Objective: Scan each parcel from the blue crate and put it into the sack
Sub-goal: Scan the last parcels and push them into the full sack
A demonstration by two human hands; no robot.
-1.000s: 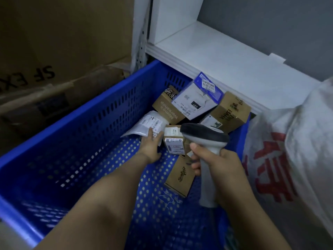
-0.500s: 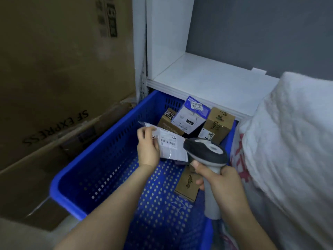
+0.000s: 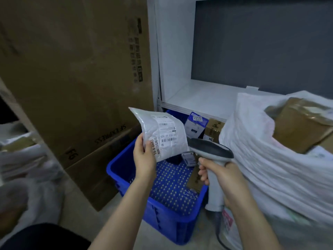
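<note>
L hand grip pinches white mailer over blue crate; R hand grip wraps scanner, aimed at label, sack beside.

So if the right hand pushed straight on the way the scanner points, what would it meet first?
Probably the white mailer that the left hand holds up; the scanner in the right hand aims at its label, though depth is unclear.

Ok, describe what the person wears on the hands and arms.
Nothing worn shows. The left hand and right hand are ungloved, and the left forearm and right forearm are bare to the frame's edge: no sleeve, watch or band. A ring cannot be ruled out in the blur.
</note>
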